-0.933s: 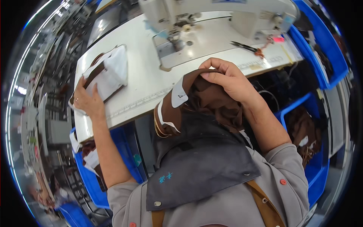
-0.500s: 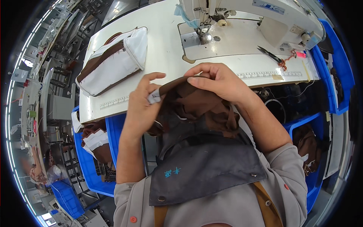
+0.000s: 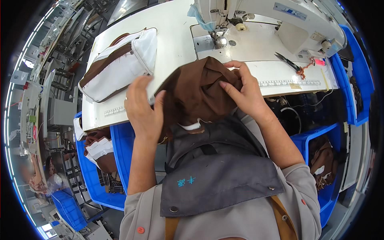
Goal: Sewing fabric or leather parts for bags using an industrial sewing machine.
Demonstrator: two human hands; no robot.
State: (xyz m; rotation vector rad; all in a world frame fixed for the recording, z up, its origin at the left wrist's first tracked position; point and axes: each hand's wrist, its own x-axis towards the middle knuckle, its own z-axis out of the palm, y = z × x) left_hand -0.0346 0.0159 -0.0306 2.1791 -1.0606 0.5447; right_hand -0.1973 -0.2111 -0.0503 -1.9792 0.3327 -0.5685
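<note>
A loose brown fabric piece (image 3: 196,90) bunches up between my hands, over my lap and the table's front edge. A white strip (image 3: 191,126) shows at its lower edge. My right hand (image 3: 244,90) grips its right side, thumb on top and fingers behind. At the left edge, my left hand (image 3: 143,108) has its thumb raised against the cloth and its fingers curled, slightly blurred. A small pale tab shows between that thumb and the fingers. Left of it on the table lies a white and brown bag (image 3: 116,66).
A white sewing machine (image 3: 294,34) stands on the white table (image 3: 172,40). Black thread snips (image 3: 288,61) lie right of its needle area. Blue bins with brown pieces stand at the left (image 3: 120,148) and right (image 3: 310,140). Another person sits far left.
The brown fabric has been lifted and turned, so a broad brown face now shows above the table edge. My right hand moved right and down; my left hand moved slightly left.
</note>
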